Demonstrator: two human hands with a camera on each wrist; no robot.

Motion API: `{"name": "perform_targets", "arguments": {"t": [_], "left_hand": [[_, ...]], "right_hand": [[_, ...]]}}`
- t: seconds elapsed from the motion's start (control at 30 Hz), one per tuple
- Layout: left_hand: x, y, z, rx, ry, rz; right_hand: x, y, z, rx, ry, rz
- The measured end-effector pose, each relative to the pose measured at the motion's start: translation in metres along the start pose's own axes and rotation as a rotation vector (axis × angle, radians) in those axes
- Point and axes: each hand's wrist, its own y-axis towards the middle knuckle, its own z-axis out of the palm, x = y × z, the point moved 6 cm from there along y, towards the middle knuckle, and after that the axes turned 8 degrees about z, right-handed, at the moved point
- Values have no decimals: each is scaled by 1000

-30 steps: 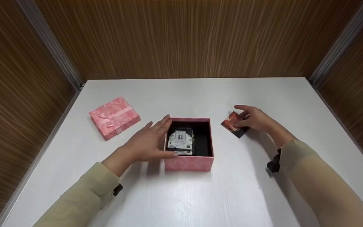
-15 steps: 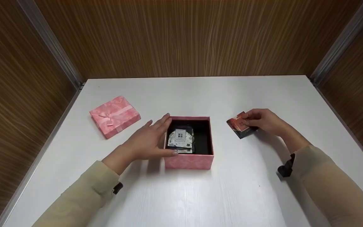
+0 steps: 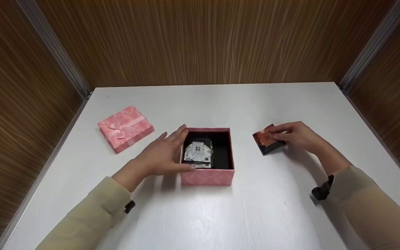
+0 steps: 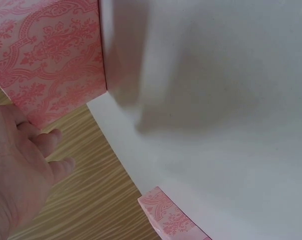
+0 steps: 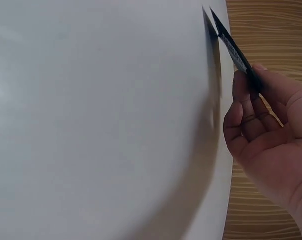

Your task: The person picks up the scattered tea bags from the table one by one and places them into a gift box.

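Note:
Against the left side of an open pink box (image 3: 207, 178), my left hand (image 3: 160, 156) rests with fingers fairly straight. Its fingertips touch the back left corner, while the thumb lies at the front left one. Inside the box, on its left, sit white patterned packets (image 3: 198, 156) over a black interior. To the right, my right hand (image 3: 300, 137) pinches a thin square red-and-black card (image 3: 265, 139) between thumb and fingers. The right wrist view shows that card (image 5: 236, 52) edge-on, tilted near its shadow; whether it touches the table is unclear.
A pink lid (image 3: 125, 128) with a ribbon bow lies on the white table (image 3: 200, 211), left of the box. Wood-grain panels (image 3: 207, 41) stand behind and at both sides. A small black device (image 3: 321, 190) sits at the right sleeve cuff.
My right hand has drawn the card a little to the right and nearer to me, and its grip has become a pinch at the edge. The left hand and box stay put.

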Motion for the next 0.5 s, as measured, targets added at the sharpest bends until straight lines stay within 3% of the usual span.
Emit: {"name": "perform_targets", "arguments": {"t": [0.5], "left_hand": [[0,0,0,9,-3,1]], "right_hand": [[41,-23,3,-42,117,-86]]}}
